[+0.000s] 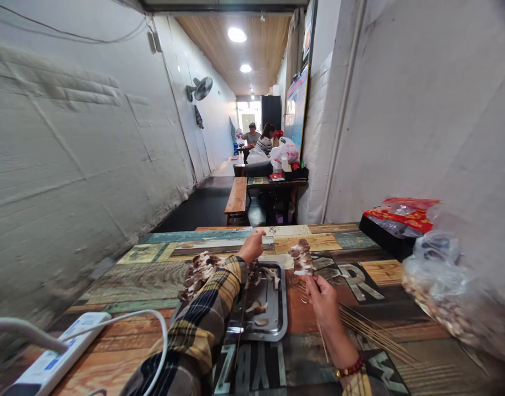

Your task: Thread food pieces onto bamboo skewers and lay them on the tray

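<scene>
In my right hand [324, 300] is a bamboo skewer, its upper part threaded with brown-and-white mushroom pieces [301, 257]. My fingers pinch it just below the lowest piece. My left hand [252, 247] reaches over the far side of a metal tray [283, 308], its fingers drawn together; whatever they hold, if anything, is hidden. Loose mushroom pieces [257, 308] lie in the tray, partly covered by my left sleeve. Left of that forearm is a pile of threaded mushrooms [201, 270]. Bare bamboo skewers [374, 333] lie on the table beside my right wrist.
A clear plastic bag [450, 289] of pale mushrooms stands at the table's right, near a black box [387, 236] with red packaging. A white power strip [62, 352] and its cable occupy the near left. Beyond are a wooden bench [236, 193] and two seated people.
</scene>
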`<state>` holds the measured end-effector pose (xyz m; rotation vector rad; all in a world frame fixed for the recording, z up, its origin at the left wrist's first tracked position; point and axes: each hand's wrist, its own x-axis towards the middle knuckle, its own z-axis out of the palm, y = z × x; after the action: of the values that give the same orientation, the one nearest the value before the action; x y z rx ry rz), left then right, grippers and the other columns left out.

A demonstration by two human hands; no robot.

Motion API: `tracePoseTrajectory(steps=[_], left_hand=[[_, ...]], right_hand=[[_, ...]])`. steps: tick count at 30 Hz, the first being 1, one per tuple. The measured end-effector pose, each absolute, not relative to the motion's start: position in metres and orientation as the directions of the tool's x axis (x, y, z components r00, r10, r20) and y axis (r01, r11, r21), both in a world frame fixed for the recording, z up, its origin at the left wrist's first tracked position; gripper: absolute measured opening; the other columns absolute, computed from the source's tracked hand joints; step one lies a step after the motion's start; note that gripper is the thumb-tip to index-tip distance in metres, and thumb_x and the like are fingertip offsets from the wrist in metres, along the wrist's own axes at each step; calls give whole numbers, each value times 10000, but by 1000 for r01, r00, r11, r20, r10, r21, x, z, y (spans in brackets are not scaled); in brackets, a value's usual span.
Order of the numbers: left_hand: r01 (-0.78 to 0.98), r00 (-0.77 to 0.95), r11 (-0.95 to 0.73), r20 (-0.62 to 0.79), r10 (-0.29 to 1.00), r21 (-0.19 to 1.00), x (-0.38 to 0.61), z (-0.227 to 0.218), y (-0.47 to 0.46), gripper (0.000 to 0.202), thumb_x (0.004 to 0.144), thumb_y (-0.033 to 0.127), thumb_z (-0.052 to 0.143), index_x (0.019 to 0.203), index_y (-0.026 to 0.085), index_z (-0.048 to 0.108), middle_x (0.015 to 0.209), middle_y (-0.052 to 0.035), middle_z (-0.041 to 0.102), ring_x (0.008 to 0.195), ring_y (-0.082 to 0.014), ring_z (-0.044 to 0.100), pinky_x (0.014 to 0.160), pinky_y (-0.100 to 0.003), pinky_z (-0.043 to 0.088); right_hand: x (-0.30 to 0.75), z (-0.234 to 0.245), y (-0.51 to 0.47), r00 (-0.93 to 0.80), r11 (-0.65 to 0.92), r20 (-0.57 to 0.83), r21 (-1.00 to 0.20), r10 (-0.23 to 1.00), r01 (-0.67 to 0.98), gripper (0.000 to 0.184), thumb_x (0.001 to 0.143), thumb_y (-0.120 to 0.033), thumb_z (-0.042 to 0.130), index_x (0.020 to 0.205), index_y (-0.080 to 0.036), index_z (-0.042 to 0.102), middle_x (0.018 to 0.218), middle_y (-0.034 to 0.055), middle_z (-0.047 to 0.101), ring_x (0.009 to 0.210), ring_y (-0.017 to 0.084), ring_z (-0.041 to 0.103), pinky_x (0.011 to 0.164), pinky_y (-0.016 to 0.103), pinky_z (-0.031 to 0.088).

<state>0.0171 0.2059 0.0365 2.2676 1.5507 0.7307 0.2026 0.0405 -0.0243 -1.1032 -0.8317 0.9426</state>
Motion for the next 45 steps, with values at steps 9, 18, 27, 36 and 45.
tracePoseTrajectory(steps=[9, 18, 27, 36, 45], left_hand=[[-25, 161, -267, 267, 950, 963, 10, 98, 114, 162, 684, 211, 682, 815, 129, 631, 706, -15, 631, 620, -106, 598, 640, -233, 473], [-283, 38, -96, 111, 993, 954, -8, 96, 17, 344, 581, 237, 809, 889, 122, 709, 759, -33, 666, 584, -69, 547, 553, -187, 407], [-384, 59, -51, 79, 995, 922, 6, 74, -23, 331, 599, 274, 808, 811, 166, 578, 728, 23, 600, 583, -86, 585, 478, -168, 389], [-363, 109, -48, 93, 990, 931, 17, 52, -31, 260, 651, 295, 769, 842, 151, 667, 808, -27, 659, 714, -121, 624, 691, -247, 478], [-312, 121, -50, 92, 988, 949, 22, 36, -27, 227, 647, 271, 755, 827, 161, 671, 804, -12, 656, 687, -109, 604, 692, -248, 461]], right_hand=[[200, -12, 33, 156, 169, 124, -933, 980, -316, 430, 694, -558, 705, 753, -137, 644, 497, -66, 417, 413, 52, 291, 370, 179, 200], [199, -1, 18, 6, 148, 156, -924, 988, -353, 396, 671, -518, 739, 745, -139, 649, 509, -64, 426, 427, 54, 287, 382, 184, 205], [194, -16, -64, 16, 100, 101, -923, 995, -372, 365, 715, -502, 715, 763, -146, 651, 505, -59, 423, 424, 50, 282, 374, 172, 184], [184, -44, -115, -14, 37, 44, -947, 999, -318, 376, 764, -527, 653, 783, -151, 649, 486, -70, 382, 418, 60, 278, 386, 183, 206], [185, -54, -112, 14, 49, 48, -963, 999, -265, 397, 785, -545, 620, 775, -148, 641, 464, -71, 427, 371, 52, 304, 385, 189, 224]])
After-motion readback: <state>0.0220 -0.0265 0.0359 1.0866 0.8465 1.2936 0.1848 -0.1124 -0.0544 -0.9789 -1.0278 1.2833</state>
